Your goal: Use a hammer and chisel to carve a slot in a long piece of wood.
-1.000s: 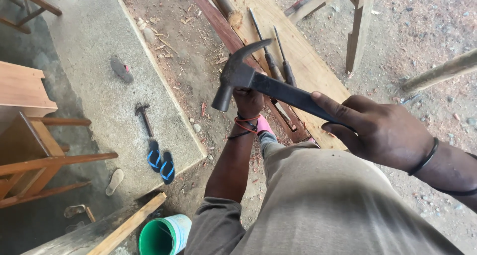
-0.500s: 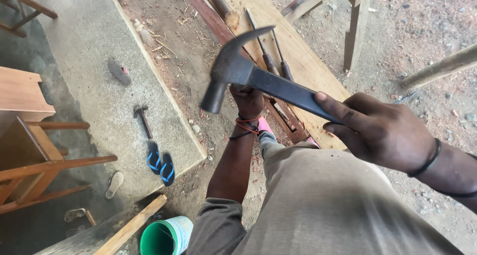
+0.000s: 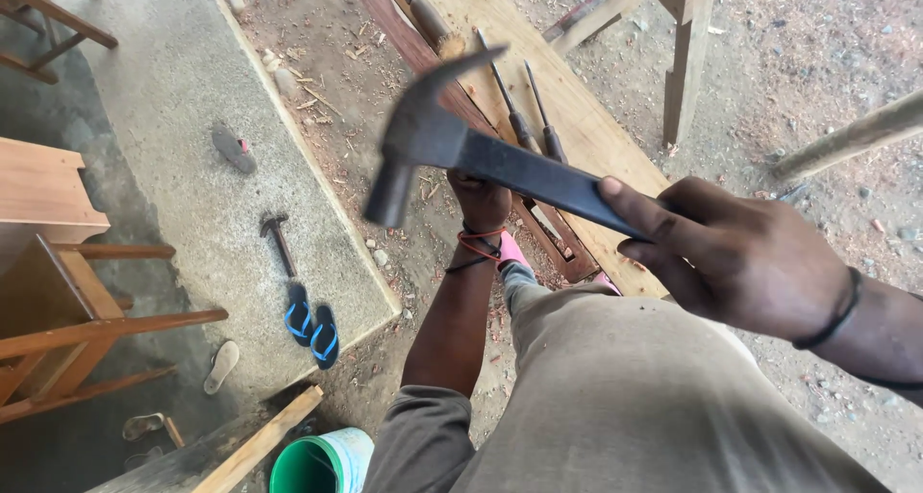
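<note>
My right hand (image 3: 731, 253) grips the dark handle of a claw hammer (image 3: 423, 133), held up close to the camera with its head pointing down and left. Below it, my left hand (image 3: 484, 203), with red and black bands at the wrist, reaches down to a dark wooden frame piece (image 3: 553, 243) lying along a pale plank (image 3: 567, 99). The hammer handle hides the fingers, so I cannot tell what they hold. Two chisels (image 3: 524, 118) lie on the plank just beyond that hand.
My bent knee in grey trousers (image 3: 625, 387) fills the lower right. A second hammer (image 3: 279, 243) and blue flip-flops (image 3: 312, 322) lie on the concrete slab. Wooden chairs (image 3: 58, 291) stand left, a green bucket (image 3: 308, 469) below, a trestle leg (image 3: 687, 61) at top right.
The hammer has swung upward and toward the camera, its head now larger and further left. My left hand has stayed on the dark wood.
</note>
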